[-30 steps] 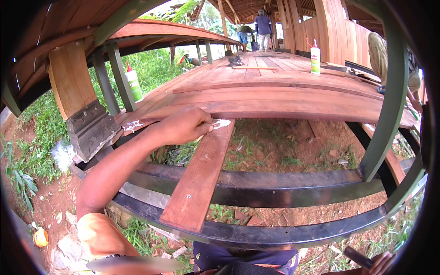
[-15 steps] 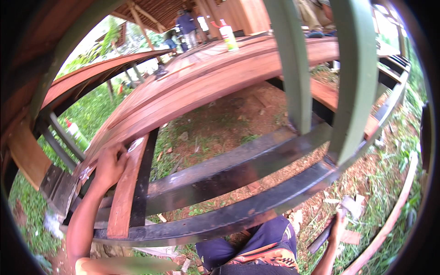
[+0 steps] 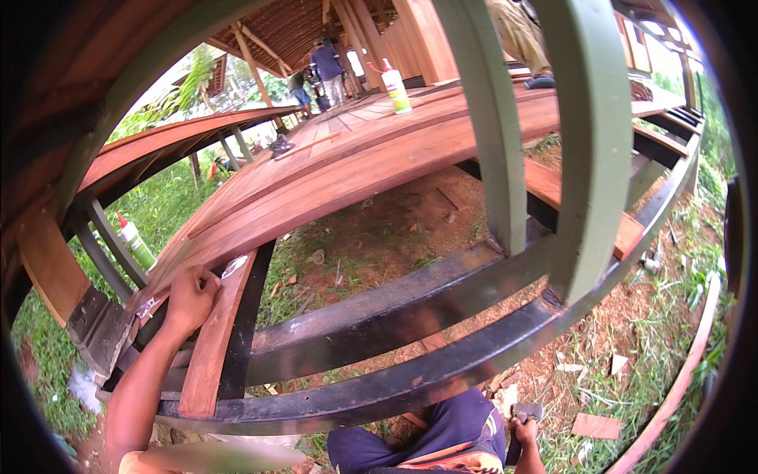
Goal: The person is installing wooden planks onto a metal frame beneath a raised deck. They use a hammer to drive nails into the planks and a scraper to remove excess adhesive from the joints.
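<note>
My left hand [image 3: 192, 300] is closed, fingers curled, at the left edge of a short reddish plank [image 3: 212, 359], beside the front edge of the long deck boards [image 3: 347, 207]; what its fingers hold, if anything, is hidden. White smears of glue or sealant [image 3: 235, 265] mark the plank's far end. The plank lies across black metal beams [image 3: 339, 401] in front of me. Low on the right, by my knee, my right hand [image 3: 524, 432] is wrapped round a hammer [image 3: 527, 411], with its grey head uppermost and its dark handle partly hidden.
Green posts [image 3: 588, 158] rise from the beams on the right. A white-and-green sealant bottle [image 3: 396, 88] stands on the deck; another bottle [image 3: 136, 243] is at the left. A long curved strip [image 3: 671, 395] lies on the grass. Two people [image 3: 326, 69] are at the back; another person's legs [image 3: 521, 35] are far right.
My right hand has brought the hammer leftward and down, close to my knee. The left hand stays by the short plank. The view has tilted slightly.
</note>
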Demonstrator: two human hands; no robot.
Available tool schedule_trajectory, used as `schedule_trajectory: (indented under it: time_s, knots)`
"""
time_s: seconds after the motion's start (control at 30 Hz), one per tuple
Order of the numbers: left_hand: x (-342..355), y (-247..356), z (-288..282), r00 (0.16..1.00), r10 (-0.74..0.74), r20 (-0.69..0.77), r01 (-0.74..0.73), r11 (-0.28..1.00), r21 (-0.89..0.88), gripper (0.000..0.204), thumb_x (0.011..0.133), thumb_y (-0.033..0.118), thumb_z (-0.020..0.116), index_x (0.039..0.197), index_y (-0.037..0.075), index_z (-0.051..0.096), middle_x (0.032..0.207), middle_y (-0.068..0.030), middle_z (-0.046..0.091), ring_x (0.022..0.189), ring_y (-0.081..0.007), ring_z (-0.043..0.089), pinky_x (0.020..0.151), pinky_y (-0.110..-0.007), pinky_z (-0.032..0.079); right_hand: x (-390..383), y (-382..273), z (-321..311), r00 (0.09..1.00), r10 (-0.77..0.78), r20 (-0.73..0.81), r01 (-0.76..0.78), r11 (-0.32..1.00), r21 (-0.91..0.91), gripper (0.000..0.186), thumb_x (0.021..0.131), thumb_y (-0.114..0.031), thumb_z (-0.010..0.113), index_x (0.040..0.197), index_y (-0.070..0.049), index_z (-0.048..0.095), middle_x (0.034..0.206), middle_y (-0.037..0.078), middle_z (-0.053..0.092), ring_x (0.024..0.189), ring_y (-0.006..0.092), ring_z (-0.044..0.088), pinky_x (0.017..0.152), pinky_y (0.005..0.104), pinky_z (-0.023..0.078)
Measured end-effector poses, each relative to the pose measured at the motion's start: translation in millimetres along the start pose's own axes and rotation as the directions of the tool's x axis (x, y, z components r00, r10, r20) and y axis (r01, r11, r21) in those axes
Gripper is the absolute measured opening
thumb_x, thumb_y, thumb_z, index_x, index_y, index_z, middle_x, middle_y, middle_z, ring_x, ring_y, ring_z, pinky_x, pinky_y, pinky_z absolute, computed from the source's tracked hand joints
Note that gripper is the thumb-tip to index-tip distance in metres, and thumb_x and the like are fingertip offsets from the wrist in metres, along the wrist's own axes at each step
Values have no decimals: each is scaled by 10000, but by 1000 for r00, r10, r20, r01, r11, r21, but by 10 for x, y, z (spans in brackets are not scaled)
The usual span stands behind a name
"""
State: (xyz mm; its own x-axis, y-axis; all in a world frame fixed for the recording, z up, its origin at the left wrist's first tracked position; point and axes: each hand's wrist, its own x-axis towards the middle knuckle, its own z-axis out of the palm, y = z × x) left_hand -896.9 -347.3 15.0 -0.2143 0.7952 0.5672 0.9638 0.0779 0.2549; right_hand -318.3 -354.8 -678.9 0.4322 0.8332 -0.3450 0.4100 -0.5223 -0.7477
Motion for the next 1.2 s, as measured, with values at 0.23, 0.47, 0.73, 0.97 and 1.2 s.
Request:
schedule_trajectory:
  time_s: [0.23,0.47,0.73,0.97,1.2]
  knots:
    - [97,-131,203,891,-402,211,446,692,-567,83,890,31,674,815,-2,662,726,-39,621,640,-137,555,569,-347,426,145,-901,-1282,843,-249,-476,171,964,-203,419,969,-274,739,1243,31,652,1181,241,705,1108,377,699,944,475,564]
    - [10,-871,-29,999,39,-11,-40,995,-95,46,870,8,641,850,1,601,788,-63,606,751,-180,573,712,-372,476,-1025,-3896,-2926,-180,-466,-866,900,277,-336,588,1063,-518,532,1317,10,581,1324,225,635,1262,350,603,1102,486,449]
    - [248,112,-98,907,345,241,-409,857,314,172,955,140,622,952,-14,698,842,-210,710,793,-406,671,775,-474,531,-1088,-5022,-3614,-309,-732,-608,886,13,-464,835,1016,-745,327,1159,-3,682,1105,171,737,1086,350,679,1019,475,471]
    - [180,-659,6,967,-212,138,216,976,-12,360,1011,347,637,1139,27,741,1038,-178,745,942,-309,685,869,-427,521,-1067,-5003,-3499,-218,-794,-567,920,27,-391,728,983,-757,435,1018,-89,723,868,37,753,797,259,685,712,382,443]
    - [230,-1060,131,929,-311,201,361,881,-305,458,1003,422,640,1197,19,739,991,-121,729,921,-246,667,873,-409,523,-1061,-4988,-3488,-242,-784,-572,917,8,-399,679,982,-727,483,1009,-93,722,852,19,744,747,235,641,697,373,407]
